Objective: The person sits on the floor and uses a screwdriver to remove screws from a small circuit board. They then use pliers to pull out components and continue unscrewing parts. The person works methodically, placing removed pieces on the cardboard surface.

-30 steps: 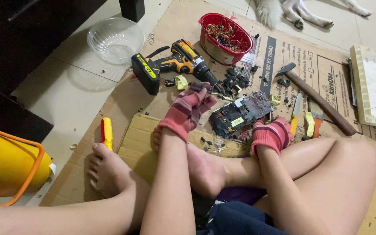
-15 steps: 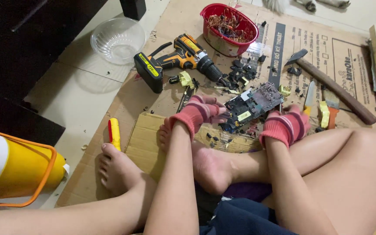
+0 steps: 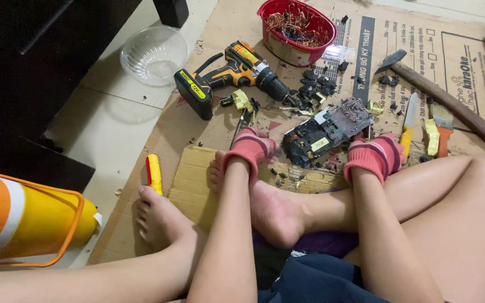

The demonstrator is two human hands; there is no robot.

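Left hand (image 3: 251, 147) and right hand (image 3: 374, 156), both in red gloves, fingers closed on opposite ends of circuit board (image 3: 325, 131) lying between them on cardboard (image 3: 197, 179); cordless drill (image 3: 231, 76) beyond left fingers.

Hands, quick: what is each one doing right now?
Left hand: red knitted glove, at the end of the dark circuit board; grip cannot be told.
Right hand: red knitted glove, beside the board; cannot be told.
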